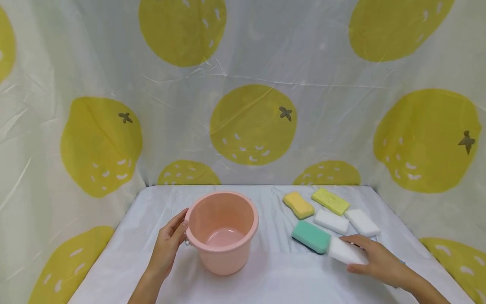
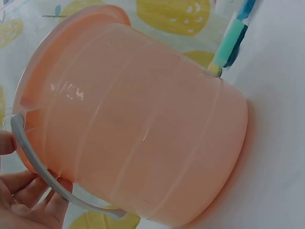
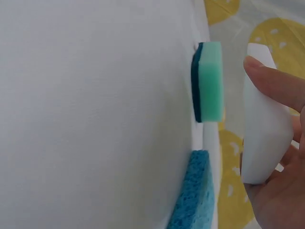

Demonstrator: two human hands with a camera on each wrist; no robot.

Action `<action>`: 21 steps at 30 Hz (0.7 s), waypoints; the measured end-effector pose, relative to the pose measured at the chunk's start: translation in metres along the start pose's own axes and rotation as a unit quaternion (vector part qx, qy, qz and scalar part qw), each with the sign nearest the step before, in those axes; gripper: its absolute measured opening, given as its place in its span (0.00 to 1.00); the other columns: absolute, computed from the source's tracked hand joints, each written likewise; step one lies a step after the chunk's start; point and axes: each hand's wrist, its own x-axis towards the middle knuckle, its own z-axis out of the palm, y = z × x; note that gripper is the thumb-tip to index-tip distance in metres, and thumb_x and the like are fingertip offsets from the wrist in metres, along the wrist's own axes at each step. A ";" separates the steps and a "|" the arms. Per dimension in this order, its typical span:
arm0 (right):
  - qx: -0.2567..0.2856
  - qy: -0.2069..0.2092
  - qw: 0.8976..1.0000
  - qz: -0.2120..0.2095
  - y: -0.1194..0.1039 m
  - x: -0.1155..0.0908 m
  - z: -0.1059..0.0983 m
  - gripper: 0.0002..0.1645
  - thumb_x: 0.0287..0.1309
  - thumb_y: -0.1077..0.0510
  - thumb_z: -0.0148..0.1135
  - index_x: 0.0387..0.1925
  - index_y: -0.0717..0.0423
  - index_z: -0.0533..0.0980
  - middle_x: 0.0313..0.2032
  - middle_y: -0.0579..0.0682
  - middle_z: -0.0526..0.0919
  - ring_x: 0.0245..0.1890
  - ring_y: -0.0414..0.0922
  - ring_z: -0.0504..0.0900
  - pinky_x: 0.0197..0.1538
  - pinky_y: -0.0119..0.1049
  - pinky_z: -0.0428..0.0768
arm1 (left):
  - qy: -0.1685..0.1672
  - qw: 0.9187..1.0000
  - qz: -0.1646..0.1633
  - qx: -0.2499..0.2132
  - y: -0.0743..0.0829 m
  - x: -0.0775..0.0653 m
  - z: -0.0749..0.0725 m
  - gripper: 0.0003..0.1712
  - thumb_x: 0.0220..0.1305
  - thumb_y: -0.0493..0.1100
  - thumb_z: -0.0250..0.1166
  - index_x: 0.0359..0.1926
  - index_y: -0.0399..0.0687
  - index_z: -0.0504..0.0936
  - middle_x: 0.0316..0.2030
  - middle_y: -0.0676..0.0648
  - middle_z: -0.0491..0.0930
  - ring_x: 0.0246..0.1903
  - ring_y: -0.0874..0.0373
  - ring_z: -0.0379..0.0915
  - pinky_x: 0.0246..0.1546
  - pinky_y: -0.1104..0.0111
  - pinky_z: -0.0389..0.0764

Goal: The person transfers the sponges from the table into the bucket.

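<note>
White sponge (image 1: 343, 251) hangs above the desk (image 1: 284, 283) at right, clamped in the right grip (image 1: 383, 258), one end covered; that hand mostly hides a blue sponge (image 3: 193, 195) from the head view. The left grip (image 1: 168, 241) holds the pink bucket (image 1: 225, 261) by its rim, some fingertips unseen.
</note>
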 end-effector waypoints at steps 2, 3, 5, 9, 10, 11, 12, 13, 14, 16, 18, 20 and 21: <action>-0.006 -0.002 1.000 -0.007 -0.004 0.009 -0.004 0.41 0.44 0.50 0.86 0.60 0.53 0.78 0.53 0.41 0.81 0.47 0.32 0.75 0.45 0.22 0.71 | 0.005 1.000 0.002 0.006 0.000 0.000 0.000 0.29 0.81 0.42 0.57 0.75 0.33 0.66 0.70 0.35 0.68 0.63 0.59 0.74 0.57 0.69 0.78; -0.010 -0.008 1.000 -0.012 -0.007 0.015 -0.006 0.40 0.45 0.50 0.85 0.61 0.53 0.78 0.53 0.42 0.81 0.48 0.33 0.75 0.46 0.23 0.71 | 0.008 1.000 0.004 0.010 0.000 0.001 -0.001 0.29 0.81 0.42 0.57 0.75 0.33 0.66 0.70 0.35 0.69 0.62 0.59 0.74 0.56 0.69 0.79; -0.016 -0.026 0.999 -0.011 -0.014 0.029 -0.011 0.40 0.48 0.48 0.84 0.61 0.52 0.78 0.55 0.44 0.81 0.49 0.35 0.76 0.46 0.25 0.73 | 0.013 1.000 0.006 0.015 0.000 0.001 -0.001 0.29 0.80 0.42 0.57 0.74 0.33 0.67 0.70 0.35 0.69 0.61 0.60 0.75 0.56 0.70 0.79; -0.019 -0.062 0.998 0.017 -0.028 0.060 -0.023 0.40 0.52 0.47 0.82 0.64 0.53 0.76 0.57 0.50 0.80 0.47 0.41 0.75 0.42 0.34 0.78 | 0.010 1.000 0.011 0.017 -0.001 0.001 -0.001 0.28 0.81 0.42 0.57 0.74 0.33 0.67 0.68 0.34 0.70 0.60 0.58 0.76 0.55 0.68 0.80; -0.016 -0.066 0.997 0.022 -0.030 0.068 -0.025 0.40 0.52 0.47 0.82 0.64 0.53 0.76 0.58 0.50 0.80 0.47 0.42 0.75 0.41 0.36 0.78 | 0.008 1.000 0.013 0.016 -0.001 0.002 -0.001 0.28 0.81 0.42 0.57 0.74 0.33 0.67 0.68 0.33 0.71 0.60 0.57 0.76 0.55 0.68 0.80; -0.013 -0.068 0.997 0.024 -0.032 0.075 -0.027 0.40 0.53 0.47 0.81 0.65 0.54 0.76 0.58 0.51 0.80 0.47 0.43 0.76 0.40 0.36 0.79 | 0.006 1.000 0.015 0.015 -0.001 0.002 0.000 0.28 0.80 0.41 0.57 0.74 0.32 0.67 0.68 0.33 0.71 0.60 0.57 0.77 0.55 0.67 0.80; -0.012 -0.071 0.997 0.022 -0.034 0.083 -0.029 0.41 0.53 0.46 0.81 0.65 0.54 0.75 0.58 0.52 0.80 0.47 0.45 0.76 0.40 0.37 0.79 | 0.006 1.000 0.017 0.015 -0.002 0.002 0.000 0.28 0.80 0.41 0.57 0.74 0.32 0.67 0.67 0.32 0.71 0.60 0.56 0.77 0.56 0.67 0.80; -0.011 -0.072 0.997 0.015 -0.036 0.090 -0.030 0.41 0.54 0.46 0.81 0.65 0.55 0.75 0.59 0.53 0.80 0.48 0.46 0.77 0.40 0.37 0.80 | 0.006 1.000 0.019 0.015 -0.002 0.002 0.000 0.27 0.80 0.40 0.57 0.73 0.32 0.68 0.67 0.32 0.72 0.59 0.56 0.77 0.56 0.66 0.80; -0.007 -0.072 0.997 0.007 -0.037 0.096 -0.031 0.41 0.55 0.46 0.80 0.66 0.56 0.75 0.59 0.53 0.79 0.49 0.47 0.77 0.39 0.37 0.80 | 0.006 1.000 0.022 0.015 -0.002 0.002 0.001 0.27 0.80 0.40 0.57 0.73 0.32 0.68 0.66 0.32 0.72 0.59 0.56 0.77 0.55 0.66 0.80; -0.001 -0.072 0.997 -0.008 -0.042 0.109 -0.032 0.41 0.56 0.45 0.80 0.66 0.57 0.75 0.59 0.54 0.79 0.48 0.48 0.77 0.38 0.36 0.80 | 0.008 1.000 0.025 0.014 -0.001 0.001 0.001 0.27 0.79 0.38 0.58 0.72 0.31 0.69 0.65 0.31 0.72 0.59 0.56 0.78 0.55 0.66 0.81; 0.003 -0.078 0.997 -0.020 -0.048 0.122 -0.033 0.41 0.57 0.45 0.79 0.66 0.57 0.74 0.60 0.54 0.79 0.48 0.48 0.77 0.36 0.35 0.80 | 0.009 1.000 0.026 0.015 0.000 0.000 0.001 0.26 0.79 0.37 0.58 0.72 0.31 0.69 0.65 0.30 0.73 0.58 0.56 0.78 0.54 0.67 0.81; 0.015 -0.083 0.996 -0.029 -0.055 0.135 -0.032 0.41 0.57 0.45 0.79 0.67 0.57 0.74 0.60 0.54 0.79 0.46 0.48 0.77 0.35 0.35 0.81 | 0.010 1.000 0.023 0.017 0.000 -0.002 0.001 0.26 0.79 0.37 0.58 0.72 0.31 0.69 0.65 0.30 0.73 0.58 0.57 0.79 0.53 0.68 0.81; 0.017 -0.086 0.996 -0.033 -0.059 0.141 -0.032 0.40 0.57 0.45 0.78 0.67 0.56 0.74 0.59 0.54 0.79 0.45 0.47 0.77 0.34 0.35 0.81 | 0.011 1.000 0.019 0.017 0.000 -0.003 0.001 0.26 0.79 0.37 0.58 0.72 0.31 0.69 0.65 0.30 0.73 0.57 0.58 0.79 0.53 0.68 0.81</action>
